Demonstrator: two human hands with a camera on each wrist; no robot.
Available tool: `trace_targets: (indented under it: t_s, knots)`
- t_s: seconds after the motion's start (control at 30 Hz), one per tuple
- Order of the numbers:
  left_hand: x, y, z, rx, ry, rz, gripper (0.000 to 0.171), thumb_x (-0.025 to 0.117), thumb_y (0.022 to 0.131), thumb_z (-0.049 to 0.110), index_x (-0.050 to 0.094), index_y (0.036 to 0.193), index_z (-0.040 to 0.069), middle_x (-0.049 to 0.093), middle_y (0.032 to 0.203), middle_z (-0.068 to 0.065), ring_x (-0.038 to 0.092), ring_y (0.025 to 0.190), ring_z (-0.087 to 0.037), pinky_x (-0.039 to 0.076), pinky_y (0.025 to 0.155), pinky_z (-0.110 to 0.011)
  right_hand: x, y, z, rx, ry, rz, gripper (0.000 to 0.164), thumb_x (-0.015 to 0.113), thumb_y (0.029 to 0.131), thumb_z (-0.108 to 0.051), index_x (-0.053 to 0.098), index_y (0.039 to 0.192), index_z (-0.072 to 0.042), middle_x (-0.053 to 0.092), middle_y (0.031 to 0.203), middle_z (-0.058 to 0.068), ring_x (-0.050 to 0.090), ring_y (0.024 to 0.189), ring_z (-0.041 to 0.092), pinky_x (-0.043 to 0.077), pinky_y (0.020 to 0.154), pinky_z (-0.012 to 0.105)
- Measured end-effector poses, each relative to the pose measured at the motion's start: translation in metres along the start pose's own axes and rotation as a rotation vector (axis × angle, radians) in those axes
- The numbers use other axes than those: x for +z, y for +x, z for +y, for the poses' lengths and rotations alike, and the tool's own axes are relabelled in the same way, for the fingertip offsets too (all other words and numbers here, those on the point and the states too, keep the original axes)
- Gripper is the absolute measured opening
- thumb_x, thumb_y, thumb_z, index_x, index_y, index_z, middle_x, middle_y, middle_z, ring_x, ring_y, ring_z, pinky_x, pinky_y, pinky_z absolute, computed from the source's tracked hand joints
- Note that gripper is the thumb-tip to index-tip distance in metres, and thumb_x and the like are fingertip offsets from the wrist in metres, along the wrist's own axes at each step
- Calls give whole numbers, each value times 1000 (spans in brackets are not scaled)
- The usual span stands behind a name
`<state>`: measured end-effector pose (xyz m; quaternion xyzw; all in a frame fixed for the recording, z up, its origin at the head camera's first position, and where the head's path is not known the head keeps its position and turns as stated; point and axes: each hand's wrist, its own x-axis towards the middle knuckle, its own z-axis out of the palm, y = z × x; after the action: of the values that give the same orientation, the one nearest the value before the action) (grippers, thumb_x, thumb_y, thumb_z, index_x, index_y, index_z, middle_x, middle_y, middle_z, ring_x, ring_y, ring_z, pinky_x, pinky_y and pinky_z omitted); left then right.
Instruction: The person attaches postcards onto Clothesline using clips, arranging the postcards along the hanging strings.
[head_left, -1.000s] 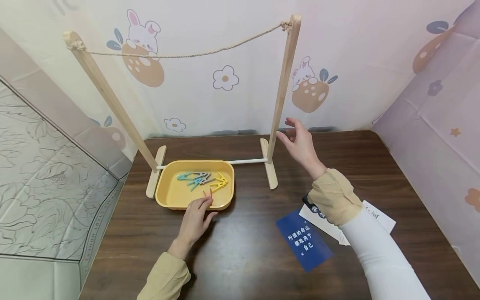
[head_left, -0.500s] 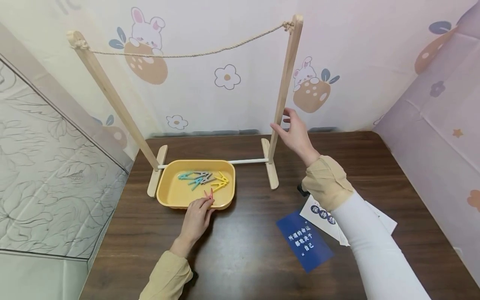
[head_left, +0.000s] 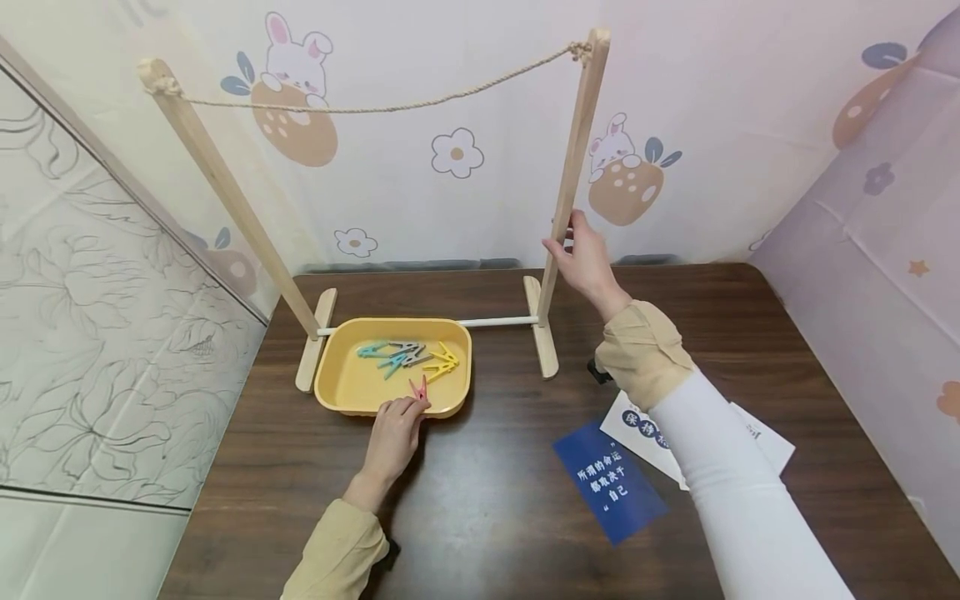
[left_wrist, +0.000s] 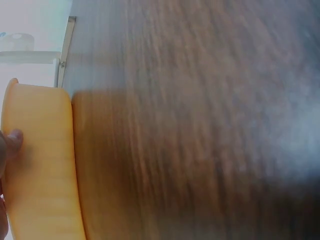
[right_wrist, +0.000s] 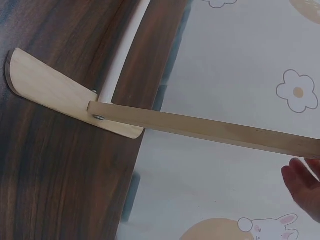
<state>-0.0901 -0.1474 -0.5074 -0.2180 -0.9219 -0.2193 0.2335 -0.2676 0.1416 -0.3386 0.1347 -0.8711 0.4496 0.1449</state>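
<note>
In the head view my left hand (head_left: 393, 437) grips the near rim of a yellow plastic basin (head_left: 333, 392). Its thumb (left_wrist: 15, 140) lies on the basin's outer wall in the left wrist view. Just past those fingers a pink clothespin (head_left: 421, 390) stands inside the basin. Yellow (head_left: 442, 361), grey and teal clothespins (head_left: 372, 350) lie on the basin floor. My right hand (head_left: 588, 258) holds the right wooden post (head_left: 570, 179) of a rope stand, thumb on the near side. The right wrist view shows part of that hand (right_wrist: 302, 185) against the post.
A sagging rope (head_left: 390, 108) joins both post tops; the left post (head_left: 232, 196) rises behind the basin. A white rod (head_left: 498, 322) links the wooden feet (head_left: 546, 350). A blue card (head_left: 611, 483) and white cards (head_left: 637, 437) lie at the right.
My right hand has moved left from beside the post and taken hold of it. My left thumb has closed in against the basin, and the fingers now hold its rim.
</note>
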Motion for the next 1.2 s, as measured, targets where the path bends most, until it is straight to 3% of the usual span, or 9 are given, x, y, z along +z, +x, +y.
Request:
trace_targets:
  t_s: [0.27, 0.47, 0.8, 1.2]
  knots:
    - [2, 1, 0, -19, -1, 10, 12, 64, 76, -3, 63, 85, 5, 60, 81, -5, 55, 76, -22, 40, 71, -38, 8, 2, 3, -49, -10, 24, 31, 53, 86, -1, 39, 112, 7, 55, 105, 22, 55, 99, 32, 48, 79, 39]
    - [2, 2, -2, -29, -2, 7, 11, 63, 76, -3, 64, 84, 5, 60, 81, -5, 55, 76, -22, 39, 70, -37, 9, 3, 3, -73, -122, -13, 30, 49, 89, -2, 33, 112, 9, 55, 97, 23, 55, 93, 36, 46, 78, 44]
    - [8, 1, -3, 3, -18, 88, 11, 64, 75, -2, 65, 81, 6, 61, 79, -2, 55, 72, -21, 40, 68, -37, 7, 4, 1, -26, -213, -76, 36, 44, 91, -5, 25, 117, 11, 50, 95, 27, 53, 92, 41, 45, 78, 46]
    - [13, -1, 2, 14, -34, 108, 12, 60, 76, -6, 65, 81, 5, 62, 80, -4, 55, 71, -22, 37, 66, -36, 0, -1, 4, -38, -232, -101, 40, 39, 92, -4, 17, 121, 13, 50, 94, 26, 53, 88, 41, 45, 76, 47]
